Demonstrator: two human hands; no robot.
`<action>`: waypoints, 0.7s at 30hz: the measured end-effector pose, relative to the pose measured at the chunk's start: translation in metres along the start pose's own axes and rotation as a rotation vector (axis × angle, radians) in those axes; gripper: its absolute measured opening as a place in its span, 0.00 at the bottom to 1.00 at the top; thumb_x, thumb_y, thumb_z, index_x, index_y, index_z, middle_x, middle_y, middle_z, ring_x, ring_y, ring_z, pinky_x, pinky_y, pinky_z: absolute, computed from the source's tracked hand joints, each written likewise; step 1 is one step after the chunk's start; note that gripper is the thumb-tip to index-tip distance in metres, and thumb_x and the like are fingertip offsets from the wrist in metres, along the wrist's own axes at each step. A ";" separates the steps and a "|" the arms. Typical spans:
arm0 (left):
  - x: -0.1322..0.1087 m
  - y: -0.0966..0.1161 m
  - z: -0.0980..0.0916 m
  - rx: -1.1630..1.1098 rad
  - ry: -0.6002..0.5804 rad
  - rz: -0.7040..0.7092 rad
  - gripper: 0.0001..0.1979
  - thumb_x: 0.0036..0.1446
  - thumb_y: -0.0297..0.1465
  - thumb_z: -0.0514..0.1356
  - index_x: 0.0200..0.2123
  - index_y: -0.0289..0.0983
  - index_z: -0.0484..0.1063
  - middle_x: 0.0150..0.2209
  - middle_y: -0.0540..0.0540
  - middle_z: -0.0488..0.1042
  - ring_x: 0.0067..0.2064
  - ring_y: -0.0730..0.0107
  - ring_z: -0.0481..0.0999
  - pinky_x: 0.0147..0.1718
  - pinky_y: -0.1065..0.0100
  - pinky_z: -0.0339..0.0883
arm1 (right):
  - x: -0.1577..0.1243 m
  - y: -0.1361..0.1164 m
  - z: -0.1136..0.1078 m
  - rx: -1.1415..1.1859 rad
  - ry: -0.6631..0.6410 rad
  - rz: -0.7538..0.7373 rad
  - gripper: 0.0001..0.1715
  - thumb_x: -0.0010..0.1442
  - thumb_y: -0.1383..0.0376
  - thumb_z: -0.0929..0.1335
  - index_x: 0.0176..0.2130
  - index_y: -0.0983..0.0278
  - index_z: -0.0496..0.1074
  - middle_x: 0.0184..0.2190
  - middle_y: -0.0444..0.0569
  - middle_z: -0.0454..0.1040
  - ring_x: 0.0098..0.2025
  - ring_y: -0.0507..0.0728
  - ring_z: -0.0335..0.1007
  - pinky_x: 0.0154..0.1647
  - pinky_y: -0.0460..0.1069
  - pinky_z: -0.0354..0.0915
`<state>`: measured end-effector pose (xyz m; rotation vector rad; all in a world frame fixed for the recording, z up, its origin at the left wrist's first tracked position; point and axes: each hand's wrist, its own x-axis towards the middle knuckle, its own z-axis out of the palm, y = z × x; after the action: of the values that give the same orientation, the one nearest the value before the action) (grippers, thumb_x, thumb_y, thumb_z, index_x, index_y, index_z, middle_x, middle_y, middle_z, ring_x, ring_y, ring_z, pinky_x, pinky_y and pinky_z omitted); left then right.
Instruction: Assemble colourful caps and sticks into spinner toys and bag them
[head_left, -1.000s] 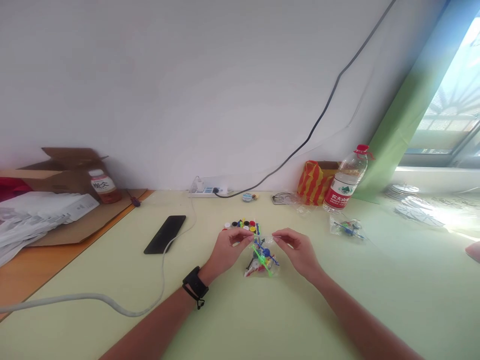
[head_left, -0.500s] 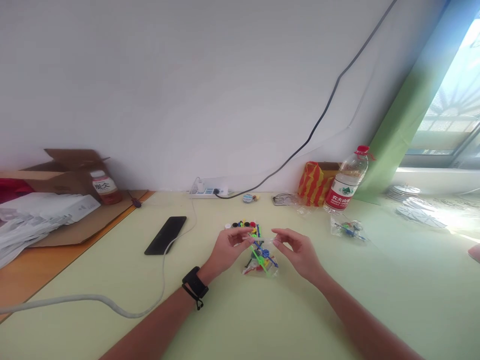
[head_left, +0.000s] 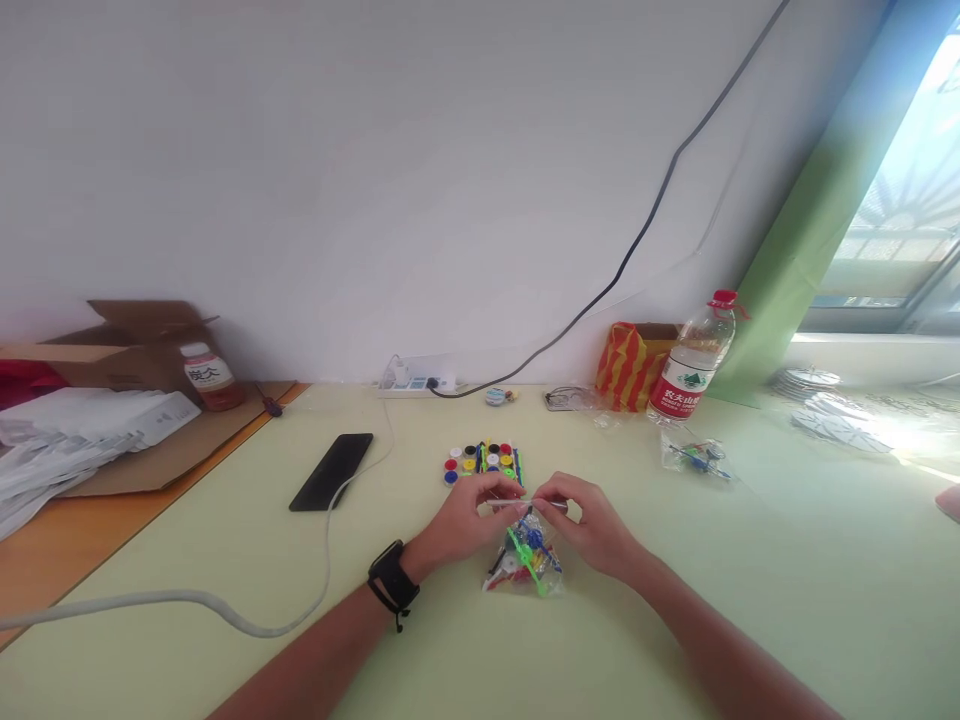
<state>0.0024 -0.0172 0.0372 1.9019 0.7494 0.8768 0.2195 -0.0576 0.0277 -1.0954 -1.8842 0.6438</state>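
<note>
My left hand (head_left: 466, 520) and my right hand (head_left: 592, 520) pinch the top edge of a clear plastic bag (head_left: 525, 560), their fingertips almost touching. Inside the bag are small coloured plastic parts, green, blue, red, yellow and white. It hangs or rests just below my fingers; which of the two I cannot tell. Behind my hands lie round pieces (head_left: 451, 465) in red, blue, white, black and yellow, beside thin coloured strips (head_left: 482, 457). My fingers hide some of these.
A black phone (head_left: 331, 472) and a white cable (head_left: 328, 540) lie to the left. A power strip (head_left: 420, 385) is by the wall. At the right are a large bottle (head_left: 686, 370) and another small bag (head_left: 699, 458). Further left stands a smaller bottle (head_left: 210, 376).
Both hands have moved closer together and slightly down, and now pinch the bag's top edge. The bag sits a little lower, and more round pieces show behind it.
</note>
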 end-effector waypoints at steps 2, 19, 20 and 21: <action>0.001 -0.001 0.001 0.002 -0.024 0.000 0.09 0.61 0.36 0.65 0.38 0.37 0.81 0.38 0.43 0.80 0.40 0.63 0.78 0.41 0.67 0.71 | -0.001 -0.001 0.002 0.005 -0.016 0.000 0.12 0.66 0.57 0.67 0.37 0.60 0.76 0.31 0.48 0.75 0.33 0.56 0.69 0.33 0.50 0.64; 0.002 -0.007 -0.007 -0.157 -0.192 -0.219 0.16 0.58 0.43 0.67 0.31 0.33 0.78 0.28 0.46 0.77 0.28 0.72 0.72 0.29 0.71 0.66 | 0.004 -0.001 -0.040 -0.008 -0.343 0.168 0.19 0.65 0.53 0.68 0.30 0.63 0.73 0.20 0.37 0.55 0.24 0.49 0.49 0.25 0.46 0.48; 0.002 -0.007 -0.006 -0.141 -0.193 -0.210 0.16 0.58 0.43 0.67 0.31 0.33 0.78 0.28 0.47 0.77 0.29 0.72 0.72 0.29 0.71 0.66 | 0.004 0.000 -0.041 -0.005 -0.356 0.169 0.19 0.65 0.52 0.68 0.30 0.63 0.72 0.20 0.37 0.54 0.24 0.49 0.48 0.25 0.46 0.48; 0.001 -0.006 -0.005 -0.118 -0.191 -0.198 0.16 0.59 0.43 0.66 0.31 0.33 0.77 0.29 0.47 0.77 0.29 0.72 0.72 0.30 0.71 0.66 | 0.003 0.000 -0.043 -0.005 -0.366 0.170 0.19 0.65 0.52 0.68 0.29 0.63 0.72 0.20 0.37 0.54 0.24 0.49 0.48 0.24 0.46 0.47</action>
<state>-0.0019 -0.0117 0.0339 1.7445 0.7391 0.5943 0.2550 -0.0540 0.0512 -1.2134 -2.1119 0.9922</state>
